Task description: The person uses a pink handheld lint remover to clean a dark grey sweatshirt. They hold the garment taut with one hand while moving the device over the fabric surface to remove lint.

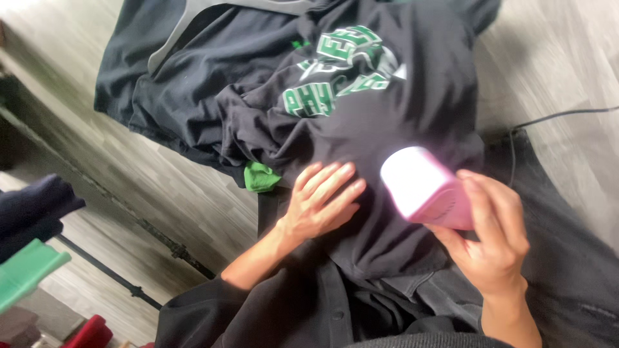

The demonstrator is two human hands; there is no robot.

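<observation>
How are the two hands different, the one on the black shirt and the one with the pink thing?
The left hand lies flat and open, fingers spread on the black shirt; the right hand is curled around the pink device. The left hand holds nothing; the right hand grips something. Both are bare and over the same dark clothing.

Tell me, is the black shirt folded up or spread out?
Spread out but rumpled. The black shirt lies open over the lap, its green print creased; the left hand presses it flat beside the pink device.

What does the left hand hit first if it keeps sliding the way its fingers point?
The left hand lies flat on the black shirt, fingers aimed up-right. Likely more shirt fabric first; the pink handheld device sits just to the side.
</observation>
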